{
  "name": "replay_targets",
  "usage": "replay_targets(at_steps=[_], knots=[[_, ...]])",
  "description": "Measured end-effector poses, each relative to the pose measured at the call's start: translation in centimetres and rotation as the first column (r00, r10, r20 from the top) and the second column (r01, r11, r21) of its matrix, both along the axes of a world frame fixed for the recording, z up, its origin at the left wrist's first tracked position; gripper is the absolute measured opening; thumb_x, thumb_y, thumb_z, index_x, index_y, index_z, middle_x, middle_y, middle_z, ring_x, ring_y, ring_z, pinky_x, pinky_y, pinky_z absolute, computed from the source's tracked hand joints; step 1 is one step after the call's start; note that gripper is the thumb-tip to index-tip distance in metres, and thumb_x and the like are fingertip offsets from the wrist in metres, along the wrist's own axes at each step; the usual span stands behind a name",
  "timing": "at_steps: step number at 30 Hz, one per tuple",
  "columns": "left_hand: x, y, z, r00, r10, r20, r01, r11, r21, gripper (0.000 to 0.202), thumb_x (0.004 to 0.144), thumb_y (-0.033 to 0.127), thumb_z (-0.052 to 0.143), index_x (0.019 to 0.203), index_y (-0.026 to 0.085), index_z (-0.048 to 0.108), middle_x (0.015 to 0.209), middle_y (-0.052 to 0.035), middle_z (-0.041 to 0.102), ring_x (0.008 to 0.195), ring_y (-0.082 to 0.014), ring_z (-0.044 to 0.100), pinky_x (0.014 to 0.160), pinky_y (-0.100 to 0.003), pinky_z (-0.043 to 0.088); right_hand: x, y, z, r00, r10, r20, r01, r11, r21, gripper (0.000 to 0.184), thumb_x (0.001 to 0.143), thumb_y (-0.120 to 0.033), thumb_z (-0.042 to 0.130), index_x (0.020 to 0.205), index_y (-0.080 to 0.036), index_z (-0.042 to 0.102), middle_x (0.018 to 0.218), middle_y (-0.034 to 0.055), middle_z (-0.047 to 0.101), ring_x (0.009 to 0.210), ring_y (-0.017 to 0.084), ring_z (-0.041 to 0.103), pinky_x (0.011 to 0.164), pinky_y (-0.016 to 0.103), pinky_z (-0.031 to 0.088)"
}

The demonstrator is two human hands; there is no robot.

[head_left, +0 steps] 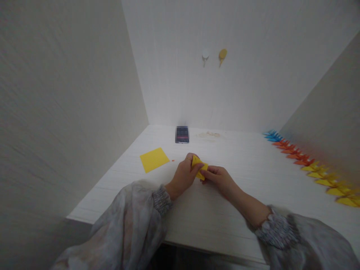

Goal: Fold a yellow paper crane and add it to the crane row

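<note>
Over the middle of the white table, a folded piece of yellow paper (196,161) is pinched between both hands. My left hand (184,173) grips it from the left, with the thumb across its face and a ring on one finger. From the right, my right hand (218,177) pinches the lower right edge between thumb and fingers. Parts of the folds are hidden behind my fingers. A flat yellow sheet (154,159) lies to the left of my left hand, with a tiny orange scrap (173,160) beside it.
A phone (182,135), blurred out, lies by the back wall. Along the right wall runs a row of folded paper cranes: blue (272,136), orange (294,153) and yellow (329,181). Two hooks, one white (205,55) and one yellow (222,54), are on the back wall. Walls enclose the table (180,221).
</note>
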State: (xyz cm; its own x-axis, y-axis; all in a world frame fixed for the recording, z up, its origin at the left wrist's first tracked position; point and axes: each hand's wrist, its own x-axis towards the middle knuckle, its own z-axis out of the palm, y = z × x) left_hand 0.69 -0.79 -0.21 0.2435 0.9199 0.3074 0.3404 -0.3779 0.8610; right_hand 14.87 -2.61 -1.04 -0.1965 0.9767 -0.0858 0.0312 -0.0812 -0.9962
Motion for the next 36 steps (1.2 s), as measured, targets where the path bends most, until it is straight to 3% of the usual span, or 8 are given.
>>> replay_targets(at_steps=[10,25,29,36], knots=[[0.1,-0.2,0.4,0.998,0.059,0.033,-0.060,0.998,0.027,0.016,0.079,0.031,0.041,0.088,0.018,0.043,0.065,0.0016,0.048,0.057,-0.0102,0.046,0.053,-0.022,0.036,0.1,-0.6,0.7,0.941,0.173,-0.290,-0.218,0.967,-0.131,0.028,0.069,-0.037,0.061,0.075,-0.010,0.063,0.070,0.0073,0.065,0.053,0.012,0.058,0.059,0.028,0.045],[0.3,-0.4,0.6,0.997,0.071,-0.031,-0.071,0.997,0.008,0.013,0.079,0.029,0.041,0.087,0.019,0.042,0.070,0.0005,0.051,0.063,-0.0123,0.049,0.058,-0.025,0.037,0.0,-0.5,1.3,0.977,0.123,-0.176,-0.156,0.969,-0.190,0.019,0.064,-0.029,0.064,0.068,-0.010,0.065,0.063,0.0063,0.067,0.050,0.014,0.061,0.056,0.028,0.047],[0.4,-0.1,0.3,0.995,0.060,0.074,-0.058,0.998,-0.025,0.014,0.078,0.030,0.043,0.085,0.019,0.043,0.068,0.0019,0.048,0.061,-0.0105,0.046,0.056,-0.023,0.037,0.1,-0.6,1.2,0.980,0.128,-0.155,-0.155,0.972,-0.178,0.018,0.065,-0.028,0.062,0.067,-0.010,0.063,0.062,0.0062,0.067,0.050,0.014,0.061,0.056,0.028,0.047],[0.6,0.7,-0.7,0.923,0.069,0.379,0.029,0.969,-0.246,0.023,0.074,0.039,0.047,0.072,0.017,0.043,0.061,0.0038,0.044,0.052,-0.0073,0.043,0.047,-0.019,0.035,0.2,-0.8,1.1,0.986,0.133,-0.097,-0.149,0.972,-0.180,0.018,0.065,-0.029,0.060,0.062,-0.011,0.058,0.055,0.0043,0.065,0.042,0.013,0.058,0.047,0.025,0.044]])
